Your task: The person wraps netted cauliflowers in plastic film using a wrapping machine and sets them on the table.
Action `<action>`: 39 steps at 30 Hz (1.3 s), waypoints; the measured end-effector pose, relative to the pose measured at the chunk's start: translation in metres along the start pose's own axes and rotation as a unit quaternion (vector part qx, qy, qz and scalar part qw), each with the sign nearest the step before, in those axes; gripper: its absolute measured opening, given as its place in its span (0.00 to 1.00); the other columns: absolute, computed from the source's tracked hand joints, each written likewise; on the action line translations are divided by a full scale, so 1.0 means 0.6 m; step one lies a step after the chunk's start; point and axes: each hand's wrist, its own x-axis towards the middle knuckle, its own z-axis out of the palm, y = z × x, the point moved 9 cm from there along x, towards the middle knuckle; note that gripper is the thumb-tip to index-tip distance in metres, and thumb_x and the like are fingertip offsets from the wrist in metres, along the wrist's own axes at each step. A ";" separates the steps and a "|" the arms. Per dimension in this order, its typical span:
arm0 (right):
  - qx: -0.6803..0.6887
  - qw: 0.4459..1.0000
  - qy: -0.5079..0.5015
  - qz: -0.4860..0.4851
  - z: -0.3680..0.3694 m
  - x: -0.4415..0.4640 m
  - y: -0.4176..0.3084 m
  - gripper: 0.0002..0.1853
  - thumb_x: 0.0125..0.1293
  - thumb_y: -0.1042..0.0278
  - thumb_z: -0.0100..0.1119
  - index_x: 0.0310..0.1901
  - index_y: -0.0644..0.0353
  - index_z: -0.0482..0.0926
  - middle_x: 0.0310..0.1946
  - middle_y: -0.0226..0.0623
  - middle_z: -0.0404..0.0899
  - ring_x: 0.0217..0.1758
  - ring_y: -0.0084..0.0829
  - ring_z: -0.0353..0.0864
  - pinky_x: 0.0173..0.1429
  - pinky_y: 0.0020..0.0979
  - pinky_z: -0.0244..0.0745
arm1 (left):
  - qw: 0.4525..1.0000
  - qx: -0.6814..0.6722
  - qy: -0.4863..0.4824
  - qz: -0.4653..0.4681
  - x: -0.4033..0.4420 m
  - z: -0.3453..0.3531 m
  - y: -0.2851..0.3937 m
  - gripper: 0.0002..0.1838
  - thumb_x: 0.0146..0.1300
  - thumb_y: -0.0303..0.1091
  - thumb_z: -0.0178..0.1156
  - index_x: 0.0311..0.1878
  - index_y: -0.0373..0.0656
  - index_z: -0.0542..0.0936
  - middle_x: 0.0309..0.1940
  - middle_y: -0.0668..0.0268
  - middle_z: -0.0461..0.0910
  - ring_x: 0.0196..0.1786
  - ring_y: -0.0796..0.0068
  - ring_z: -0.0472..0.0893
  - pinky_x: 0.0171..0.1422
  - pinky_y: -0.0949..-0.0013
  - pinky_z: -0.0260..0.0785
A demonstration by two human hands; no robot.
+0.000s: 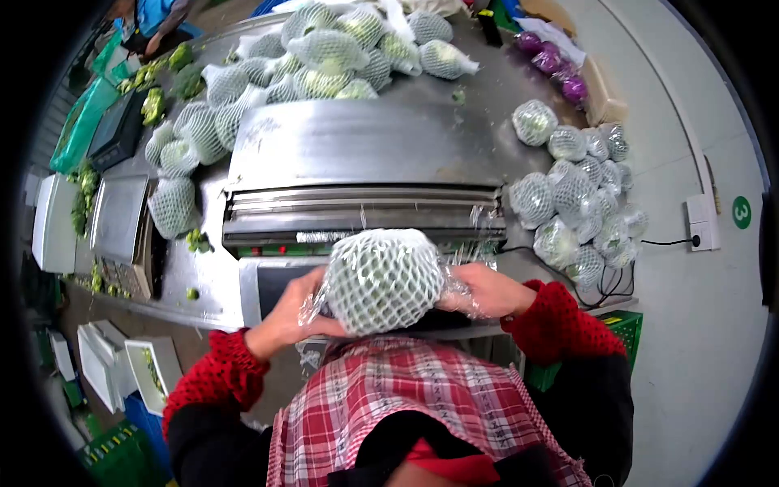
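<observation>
A round, greenish vegetable head in a white foam net (385, 282) is between my two hands, just in front of the wrapping machine (365, 213). My left hand (294, 315) grips its left side, with the thumb near the bottom and clear film bunched at the fingers. On the other side my right hand (485, 292) is closed on the clear film, with the fingertips partly hidden behind the net. Loose film also hangs near the machine's front edge, above the right hand.
Many netted vegetable heads (329, 53) lie behind the machine. Film-wrapped ones (572, 199) are piled at right, below purple vegetables (552, 61). A scale (120, 215) and green scraps are at left. A black cable runs to the wall socket (699, 223). Another person (158, 20) is at upper left.
</observation>
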 end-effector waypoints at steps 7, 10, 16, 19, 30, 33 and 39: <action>0.578 0.803 0.145 0.036 0.114 -0.084 0.074 0.24 0.77 0.60 0.44 0.66 0.69 0.61 0.54 0.58 0.78 0.52 0.42 0.83 0.51 0.34 0.78 | 0.922 -0.362 0.133 -0.045 -0.120 0.050 -0.103 0.16 0.73 0.36 0.51 0.57 0.36 0.73 0.59 0.54 0.73 0.57 0.66 0.78 0.58 0.63 0.75; 0.343 0.898 0.277 -0.008 0.092 -0.098 0.081 0.19 0.79 0.58 0.40 0.54 0.68 0.69 0.43 0.51 0.83 0.45 0.33 0.85 0.46 0.29 0.79 | 0.928 -0.236 0.277 -0.078 -0.126 0.037 -0.116 0.12 0.75 0.32 0.49 0.40 0.34 0.77 0.43 0.58 0.81 0.37 0.76 0.81 0.40 0.72 0.78; 0.300 0.837 0.371 0.268 0.124 -0.235 0.195 0.18 0.78 0.59 0.42 0.34 0.63 0.73 0.15 0.32 0.75 0.13 0.19 0.71 0.18 0.20 0.65 | 0.866 -0.132 0.448 -0.178 -0.290 -0.024 -0.127 0.18 0.73 0.36 0.49 0.24 0.42 0.69 0.15 0.69 0.67 0.17 0.82 0.67 0.19 0.74 0.59; 0.231 0.852 0.334 0.331 0.205 -0.225 0.326 0.17 0.75 0.63 0.46 0.32 0.64 0.78 0.21 0.35 0.80 0.20 0.22 0.76 0.24 0.25 0.69 | 0.870 -0.055 0.344 -0.349 -0.265 0.017 -0.335 0.15 0.62 0.35 0.56 0.22 0.36 0.78 0.19 0.62 0.76 0.23 0.75 0.73 0.28 0.63 0.66; 0.016 0.948 0.155 0.277 0.281 0.023 0.358 0.21 0.69 0.57 0.51 0.56 0.63 0.75 0.49 0.43 0.78 0.51 0.40 0.77 0.55 0.41 0.71 | 0.987 0.045 0.036 0.153 -0.020 0.170 0.023 0.23 0.54 0.43 0.68 0.48 0.35 0.81 0.52 0.46 0.78 0.54 0.49 0.78 0.58 0.56 0.69; 0.170 0.934 0.213 0.233 0.258 -0.012 0.325 0.24 0.70 0.54 0.50 0.58 0.63 0.73 0.53 0.42 0.76 0.55 0.40 0.75 0.59 0.41 0.68 | 0.969 0.063 -0.061 0.229 -0.024 0.199 0.152 0.22 0.56 0.41 0.67 0.48 0.34 0.80 0.54 0.45 0.77 0.57 0.48 0.77 0.63 0.56 0.67; 0.703 0.655 0.275 -0.040 0.237 -0.146 0.178 0.29 0.70 0.48 0.48 0.63 0.63 0.69 0.61 0.41 0.71 0.64 0.41 0.70 0.68 0.43 0.63 | 0.920 0.023 -0.328 0.214 -0.024 0.280 0.183 0.50 0.41 0.42 0.82 0.65 0.31 0.66 0.62 0.47 0.70 0.64 0.53 0.73 0.67 0.59 0.63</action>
